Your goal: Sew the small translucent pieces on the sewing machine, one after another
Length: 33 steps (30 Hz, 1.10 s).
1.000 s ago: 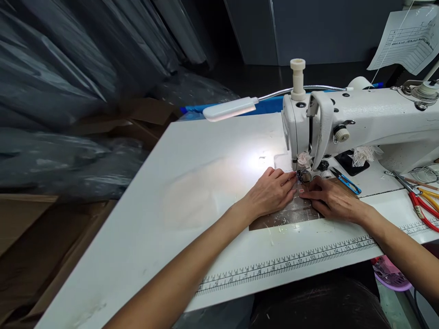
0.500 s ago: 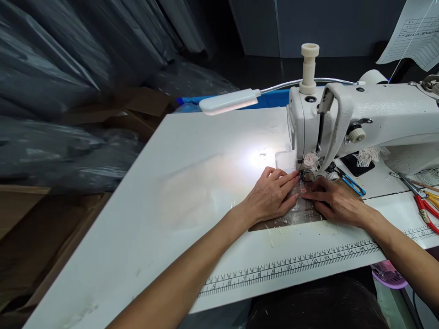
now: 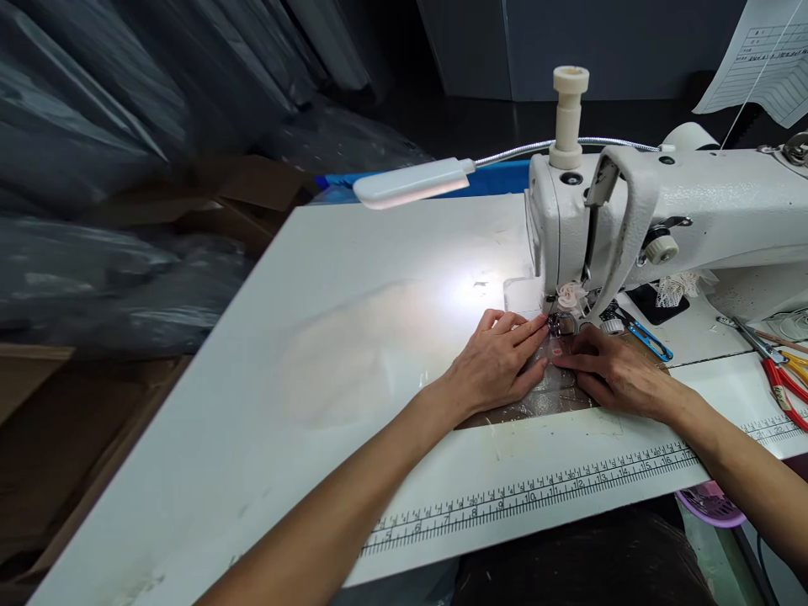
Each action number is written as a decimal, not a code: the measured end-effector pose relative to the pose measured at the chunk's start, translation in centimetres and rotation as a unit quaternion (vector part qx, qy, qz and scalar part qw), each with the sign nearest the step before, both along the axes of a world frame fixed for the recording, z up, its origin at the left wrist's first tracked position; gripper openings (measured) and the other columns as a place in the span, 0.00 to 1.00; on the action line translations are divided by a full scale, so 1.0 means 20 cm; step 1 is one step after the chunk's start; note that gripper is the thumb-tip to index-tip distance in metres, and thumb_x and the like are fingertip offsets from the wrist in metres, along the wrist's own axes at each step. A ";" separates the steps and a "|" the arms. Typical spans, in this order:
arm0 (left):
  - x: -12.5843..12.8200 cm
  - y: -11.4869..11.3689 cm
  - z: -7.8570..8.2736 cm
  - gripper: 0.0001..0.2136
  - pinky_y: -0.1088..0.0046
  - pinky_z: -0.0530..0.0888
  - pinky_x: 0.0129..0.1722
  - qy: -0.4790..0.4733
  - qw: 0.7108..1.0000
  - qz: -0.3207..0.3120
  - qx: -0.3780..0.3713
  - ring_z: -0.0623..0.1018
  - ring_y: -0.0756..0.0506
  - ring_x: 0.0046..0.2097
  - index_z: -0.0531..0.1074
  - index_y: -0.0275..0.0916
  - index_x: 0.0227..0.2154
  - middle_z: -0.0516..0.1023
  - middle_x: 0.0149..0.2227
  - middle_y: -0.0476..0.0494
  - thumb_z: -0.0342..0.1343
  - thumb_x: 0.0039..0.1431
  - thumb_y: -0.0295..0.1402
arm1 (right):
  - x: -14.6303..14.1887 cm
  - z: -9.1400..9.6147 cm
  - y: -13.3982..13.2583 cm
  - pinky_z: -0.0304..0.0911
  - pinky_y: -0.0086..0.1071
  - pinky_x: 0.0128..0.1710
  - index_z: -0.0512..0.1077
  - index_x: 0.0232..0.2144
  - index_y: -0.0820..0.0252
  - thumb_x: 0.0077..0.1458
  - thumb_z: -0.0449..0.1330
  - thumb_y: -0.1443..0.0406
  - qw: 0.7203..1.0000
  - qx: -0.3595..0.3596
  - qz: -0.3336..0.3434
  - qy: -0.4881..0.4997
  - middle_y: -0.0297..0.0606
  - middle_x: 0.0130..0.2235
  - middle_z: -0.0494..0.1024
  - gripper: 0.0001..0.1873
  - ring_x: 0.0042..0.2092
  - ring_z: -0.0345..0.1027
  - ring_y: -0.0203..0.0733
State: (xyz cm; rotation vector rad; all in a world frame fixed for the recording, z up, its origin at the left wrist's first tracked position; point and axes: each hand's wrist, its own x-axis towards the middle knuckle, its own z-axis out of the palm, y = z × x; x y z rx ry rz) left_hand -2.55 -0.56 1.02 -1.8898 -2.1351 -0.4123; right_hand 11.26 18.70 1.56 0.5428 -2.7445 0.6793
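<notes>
My left hand (image 3: 496,364) lies flat, fingers stretched toward the presser foot (image 3: 559,322) of a white sewing machine (image 3: 662,219). My right hand (image 3: 615,373) lies flat opposite it, fingers pointing left at the same spot. Both press a small brownish, shiny piece of material (image 3: 548,396) onto the white sewing table (image 3: 353,353). A small pale fabric flower (image 3: 571,295) sits at the needle area. What lies directly under the fingertips is too small to make out.
A lit gooseneck lamp (image 3: 410,181) hangs over the table. Blue thread snips (image 3: 640,335) and red-handled pliers (image 3: 779,383) lie at the right. A printed ruler (image 3: 568,488) runs along the table's near edge. Cardboard boxes (image 3: 76,438) and dark plastic-wrapped rolls (image 3: 94,168) stand at the left.
The hands have stayed at the presser foot; only the camera view has shifted slightly, bringing the machine nearer and lower in the picture.
</notes>
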 end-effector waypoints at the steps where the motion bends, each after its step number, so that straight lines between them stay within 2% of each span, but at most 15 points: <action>1: 0.00 0.00 0.00 0.18 0.56 0.66 0.45 -0.001 1.000 0.001 -0.002 0.74 0.38 0.46 0.71 0.35 0.54 0.77 0.54 0.36 0.43 0.69 0.36 | 0.00 0.00 0.00 0.74 0.39 0.40 0.77 0.48 0.60 0.64 0.49 0.69 1.000 0.001 0.000 -0.002 0.47 0.43 0.71 0.18 0.40 0.69 0.42; 6: 0.01 0.00 -0.01 0.20 0.57 0.66 0.45 0.024 1.000 0.002 -0.001 0.73 0.38 0.46 0.72 0.30 0.53 0.76 0.54 0.34 0.42 0.70 0.37 | 0.00 0.00 0.00 0.73 0.40 0.42 0.76 0.49 0.59 0.64 0.49 0.69 1.000 0.005 -0.011 -0.013 0.47 0.44 0.71 0.18 0.42 0.69 0.43; 18: 0.05 0.01 0.00 0.21 0.55 0.65 0.47 0.039 0.997 0.040 -0.044 0.73 0.37 0.48 0.71 0.32 0.55 0.71 0.59 0.34 0.40 0.71 0.38 | 0.00 -0.01 0.01 0.73 0.39 0.43 0.78 0.48 0.56 0.63 0.51 0.68 0.999 0.007 -0.029 -0.023 0.45 0.43 0.73 0.18 0.41 0.71 0.42; 23: 0.06 0.01 -0.01 0.20 0.55 0.67 0.47 0.048 0.997 0.050 -0.026 0.73 0.37 0.47 0.71 0.33 0.54 0.72 0.59 0.34 0.42 0.70 0.38 | 0.00 -0.02 0.02 0.72 0.39 0.43 0.78 0.49 0.55 0.63 0.52 0.67 0.999 0.015 -0.026 -0.018 0.44 0.43 0.73 0.17 0.41 0.71 0.42; 25: 0.07 0.01 -0.02 0.18 0.55 0.68 0.46 0.048 0.998 0.047 0.014 0.73 0.37 0.47 0.72 0.31 0.52 0.73 0.57 0.32 0.44 0.69 0.37 | -0.01 -0.03 0.03 0.72 0.39 0.40 0.78 0.49 0.54 0.63 0.52 0.66 0.999 0.023 -0.028 -0.015 0.44 0.44 0.73 0.17 0.39 0.71 0.41; 27: 0.07 0.02 -0.03 0.15 0.58 0.70 0.43 0.043 0.996 0.030 0.067 0.75 0.40 0.44 0.73 0.31 0.47 0.77 0.51 0.32 0.46 0.68 0.34 | -0.01 -0.03 0.03 0.72 0.40 0.39 0.78 0.49 0.54 0.63 0.52 0.66 0.999 0.026 -0.030 -0.014 0.44 0.44 0.73 0.17 0.38 0.71 0.41; 30: 0.08 0.03 -0.04 0.10 0.65 0.72 0.38 0.043 0.991 -0.022 0.125 0.76 0.45 0.37 0.76 0.35 0.37 0.81 0.39 0.42 0.49 0.67 0.28 | -0.01 -0.03 0.03 0.72 0.40 0.39 0.78 0.48 0.55 0.63 0.52 0.66 0.999 0.024 -0.030 -0.015 0.45 0.44 0.73 0.17 0.38 0.70 0.41; 33: 0.08 0.03 -0.03 0.10 0.68 0.73 0.35 0.043 0.989 -0.049 0.136 0.77 0.48 0.33 0.77 0.37 0.33 0.82 0.36 0.46 0.50 0.65 0.27 | 0.00 -0.02 0.02 0.72 0.39 0.41 0.77 0.49 0.57 0.63 0.51 0.68 0.999 0.019 -0.019 -0.019 0.45 0.43 0.72 0.18 0.40 0.70 0.42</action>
